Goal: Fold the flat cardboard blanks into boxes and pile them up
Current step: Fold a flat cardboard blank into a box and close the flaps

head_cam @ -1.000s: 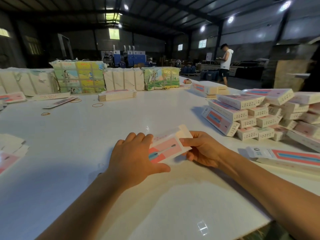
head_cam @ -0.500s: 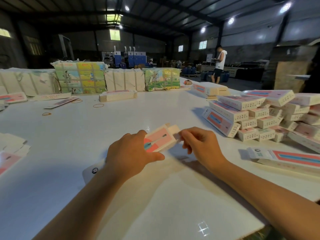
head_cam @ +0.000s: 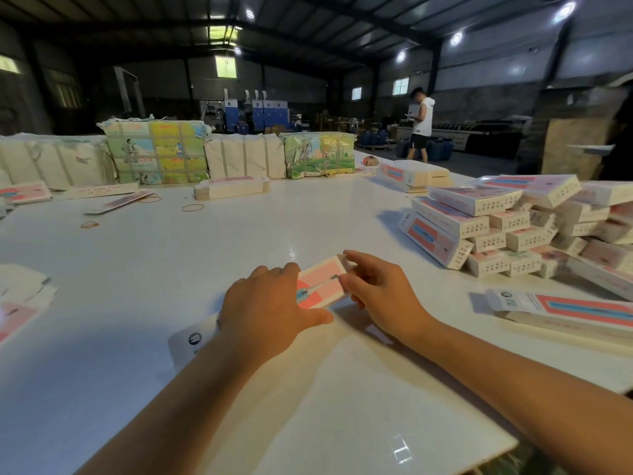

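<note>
I am working at the big white glossy table (head_cam: pixel 164 269), and I take the long pink-and-white printed cardboard box (head_cam: pixel 320 286) in front of me as my landmark. It lies on the table surface, its far end angled away to the right, its near end, with a round dark logo, showing from under my left wrist.

My left hand (head_cam: pixel 270 313) lies over the middle of the box, fingers curled across the far edge and thumb stretched along the near side. I judge it sits there to hold the popped-up tube square while the end is closed. My right hand (head_cam: pixel 380 293) is at the far end of the box, its fingertips (head_cam: pixel 352 257) pinching the small end flap, most likely to tuck it in. Whether the flap is fully seated I cannot tell.

Right of the box and further back is the heap of finished pink-and-white boxes (head_cam: pixel 496 228), stacked crosswise, so a done box has a short trip there. Just right of the box, nearer me, lies a flat pink-and-blue blank (head_cam: pixel 565 308), within reach of my right hand. Far beyond the box stand paper-wrapped bundles (head_cam: pixel 154 152), and left of it a few loose rubber bands (head_cam: pixel 192 208) and more flat blanks (head_cam: pixel 20 303).
</note>
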Demonstrator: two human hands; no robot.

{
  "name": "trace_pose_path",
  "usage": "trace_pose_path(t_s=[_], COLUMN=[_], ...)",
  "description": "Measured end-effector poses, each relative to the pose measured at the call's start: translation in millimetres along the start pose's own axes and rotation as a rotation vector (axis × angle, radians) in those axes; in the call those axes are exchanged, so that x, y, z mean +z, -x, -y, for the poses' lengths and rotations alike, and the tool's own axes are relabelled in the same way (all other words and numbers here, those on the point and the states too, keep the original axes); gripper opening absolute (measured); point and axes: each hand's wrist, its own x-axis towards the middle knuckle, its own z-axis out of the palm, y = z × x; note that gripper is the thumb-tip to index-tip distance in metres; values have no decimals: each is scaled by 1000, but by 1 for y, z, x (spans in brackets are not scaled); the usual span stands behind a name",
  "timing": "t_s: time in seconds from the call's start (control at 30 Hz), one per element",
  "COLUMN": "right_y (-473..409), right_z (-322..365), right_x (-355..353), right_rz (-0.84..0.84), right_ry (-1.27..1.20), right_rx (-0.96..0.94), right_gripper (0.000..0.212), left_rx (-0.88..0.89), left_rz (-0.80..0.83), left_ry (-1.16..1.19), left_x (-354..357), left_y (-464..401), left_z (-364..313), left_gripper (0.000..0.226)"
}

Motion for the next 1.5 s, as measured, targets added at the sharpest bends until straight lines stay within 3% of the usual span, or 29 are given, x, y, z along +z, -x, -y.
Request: trace_pose_path(t_s=[0.07,0.4,0.53,0.6,0.67,0.73,0.77,0.83,0.9,0.97,1.03,1.1,1.17,1.27,1.4,1.5], right_y=[1,3,4,2,-1,-4,-4,-7,-6,-2,6,10,11,15,11,10], right_z=[1,3,8,11,12,14,15,14,14,11,12,8,5,9,12,13], right_x=[0,0,-2,-6,-10,-13,-15,-17,-17,-13,-7,0,2,3,0,-2], right_rz=[-3,33,-53,-190,-293,-235,-126,143,251,190,36,-14,31,132,126,110], right_ry=[-22,40,148,198,147,-124,-343,-750,-840,-603,-61,341,430,239,-252,-251], right_rx=[-22,-81,-232,-316,-279,-65,52,211,207,45,-204,-310,-253,-175,-47,-57], right_gripper=[20,21,21,36,67,89,91,65,42,33,21,36,48,63,33,29], left_rx=[-8,1,15,12,27,60,85,141,182,185,197,227,218,173,187,228], left_rz=[-4,6,-42,-84,-149,-194,-207,-213,-209,-230,-296,-370,-365,-278,-273,-287], left_ry=[15,72,135,181,192,191,204,224,215,221,230,197,153,89,65,72], left_x=[1,4,2,0,-1,-3,-3,-3,-3,-2,-3,1,3,6,6,3], left_y=[0,0,0,-1,0,2,3,6,7,8,11,11,11,10,12,13], left_z=[0,0,3,4,2,-1,-2,-5,-7,-9,-12,-13,-13,-10,-9,-7], left_gripper=[68,63,65,73,85,89,87,75,68,65,62,59,60,64,66,65])
